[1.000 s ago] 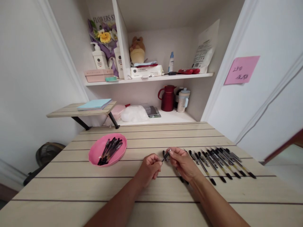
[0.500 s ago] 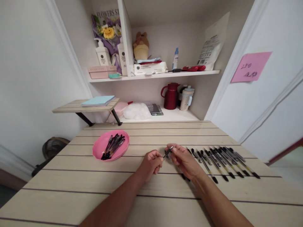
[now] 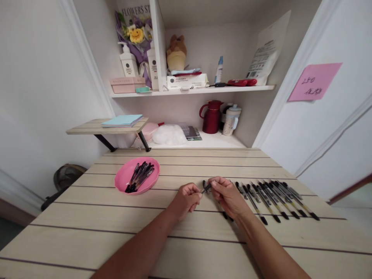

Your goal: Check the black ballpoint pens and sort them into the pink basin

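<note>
1. Left hand (image 3: 187,195): fingers curled, thumb and forefinger pinched on the near end of a black pen (image 3: 206,188).
2. Right hand (image 3: 228,195): closed, fingertips pinching the far end of the same pen. The pen is held just above the table (image 3: 116,228), between the two hands, left of the row of pens (image 3: 273,199).
3. Row of pens: black, laid side by side on the table, just right of the right hand.
4. Pink dish (image 3: 123,180): on the table, well left of the hands, holding a bundle of black pens (image 3: 140,176).
5. Writing, legible: the bouquet wrap (image 3: 135,11) reads "FLOWERS ST", cut off by the shelf divider. The pink note (image 3: 314,82) on the right wall reads "250" above two handwritten characters that I cannot make out.
6. Writing, illegible: labels on the pump bottles (image 3: 128,62), the wipes pack (image 3: 186,81) and the white pouch (image 3: 269,46) are too small to read.
7. Hidden: only a short stretch of the held pen shows and fingers cover the rest. Dark pen ends under the right wrist are partly covered. No marking can be read on any pen.
8. Change from a second ago: both pinches are the same, and the pen sits at much the same spot. The dish and row lie as before. The whole scene sits slightly further right in the frame, and the top of the bouquet wrap shows more.
</note>
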`<state>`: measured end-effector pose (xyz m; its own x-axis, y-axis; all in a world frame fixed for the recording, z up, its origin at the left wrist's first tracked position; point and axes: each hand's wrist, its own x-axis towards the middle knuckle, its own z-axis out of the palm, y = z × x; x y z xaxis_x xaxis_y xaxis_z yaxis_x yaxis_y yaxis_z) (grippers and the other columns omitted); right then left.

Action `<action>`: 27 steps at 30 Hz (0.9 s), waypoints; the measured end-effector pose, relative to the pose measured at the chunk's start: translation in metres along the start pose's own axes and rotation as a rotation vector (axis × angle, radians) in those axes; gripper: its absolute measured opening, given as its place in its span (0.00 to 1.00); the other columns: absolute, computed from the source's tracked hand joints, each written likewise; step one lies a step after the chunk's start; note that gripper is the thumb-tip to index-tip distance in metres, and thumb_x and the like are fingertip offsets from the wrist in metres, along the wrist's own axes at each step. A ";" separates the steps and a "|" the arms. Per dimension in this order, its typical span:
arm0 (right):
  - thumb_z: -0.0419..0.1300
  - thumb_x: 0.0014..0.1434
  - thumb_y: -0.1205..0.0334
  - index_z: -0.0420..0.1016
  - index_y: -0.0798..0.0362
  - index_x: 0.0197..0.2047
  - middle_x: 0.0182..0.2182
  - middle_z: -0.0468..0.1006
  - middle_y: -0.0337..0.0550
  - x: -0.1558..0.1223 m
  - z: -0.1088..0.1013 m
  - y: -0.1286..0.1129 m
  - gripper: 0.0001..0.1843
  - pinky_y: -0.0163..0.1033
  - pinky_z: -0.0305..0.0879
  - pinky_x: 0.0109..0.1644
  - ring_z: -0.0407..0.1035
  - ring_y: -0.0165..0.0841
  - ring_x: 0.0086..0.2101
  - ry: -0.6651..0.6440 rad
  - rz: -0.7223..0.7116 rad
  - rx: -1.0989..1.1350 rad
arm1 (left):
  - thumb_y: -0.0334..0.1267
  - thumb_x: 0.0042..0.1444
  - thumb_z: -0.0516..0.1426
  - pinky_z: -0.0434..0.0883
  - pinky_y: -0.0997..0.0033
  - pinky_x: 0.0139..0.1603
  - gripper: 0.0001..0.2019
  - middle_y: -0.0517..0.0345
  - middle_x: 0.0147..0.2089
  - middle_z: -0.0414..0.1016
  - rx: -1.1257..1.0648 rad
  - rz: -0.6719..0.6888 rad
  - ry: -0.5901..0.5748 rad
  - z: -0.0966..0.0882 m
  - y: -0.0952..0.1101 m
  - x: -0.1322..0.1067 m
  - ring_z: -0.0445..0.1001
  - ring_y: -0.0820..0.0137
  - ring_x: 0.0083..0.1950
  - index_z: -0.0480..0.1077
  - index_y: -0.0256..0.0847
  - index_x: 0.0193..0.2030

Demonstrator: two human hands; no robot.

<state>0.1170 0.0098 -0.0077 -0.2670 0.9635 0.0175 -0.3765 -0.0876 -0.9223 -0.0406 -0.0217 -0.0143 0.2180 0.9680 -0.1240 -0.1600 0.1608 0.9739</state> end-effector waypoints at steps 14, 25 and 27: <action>0.67 0.39 0.56 0.73 0.54 0.29 0.18 0.65 0.33 0.002 -0.002 0.003 0.14 0.30 0.42 0.20 0.49 0.21 0.17 0.037 -0.011 -0.039 | 0.37 0.42 0.57 0.47 0.82 0.12 0.08 0.69 0.17 0.62 0.037 0.039 0.043 -0.001 0.000 0.001 0.52 0.85 0.10 0.61 0.38 0.26; 0.52 0.56 0.63 0.69 0.54 0.41 0.29 0.75 0.48 0.010 0.009 0.015 0.10 0.36 0.55 0.29 0.69 0.35 0.29 0.221 -0.248 -1.630 | 0.37 0.42 0.55 0.42 0.80 0.12 0.08 0.70 0.17 0.61 -0.114 0.096 0.193 -0.007 0.000 0.006 0.51 0.85 0.10 0.58 0.39 0.26; 0.51 0.56 0.66 0.68 0.56 0.39 0.30 0.75 0.51 0.007 0.019 0.020 0.09 0.36 0.54 0.27 0.70 0.37 0.29 0.168 -0.241 -1.824 | 0.37 0.42 0.56 0.42 0.80 0.12 0.08 0.70 0.17 0.61 -0.117 0.106 0.202 -0.008 -0.001 0.007 0.51 0.85 0.10 0.59 0.39 0.26</action>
<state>0.0908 0.0103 -0.0185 -0.2356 0.9342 0.2678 0.9518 0.2775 -0.1305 -0.0468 -0.0134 -0.0176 -0.0008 0.9976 -0.0688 -0.2844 0.0657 0.9564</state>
